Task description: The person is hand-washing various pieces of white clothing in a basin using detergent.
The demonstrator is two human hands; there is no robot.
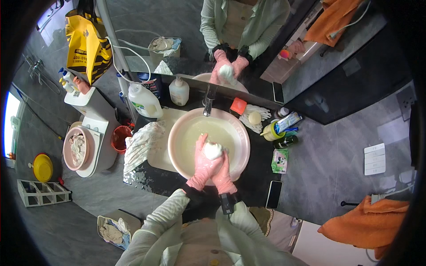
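Pink gloves cover both of my hands, which are together over a pink plastic basin (172, 151) of cloudy water. Between them is a bunched wet white cloth (213, 150); what kind of cloth cannot be told. My left hand (202, 166) wraps it from the left, with the fingers reaching up beside it. From the right, my right hand (223, 174) presses against the same bundle, partly behind the left hand. The basin sits in a white sink (156, 146) under a chrome faucet (207, 108). A mirror above repeats my hands and the bundle.
A crumpled pale cloth (143, 143) lies left of the basin. Behind stand a detergent jug (143, 99) and a pump bottle (179, 92). To the right are a soap bar (255, 118) on a white knitted glove (264, 113), a yellow-green cup (271, 131) and a phone (274, 195).
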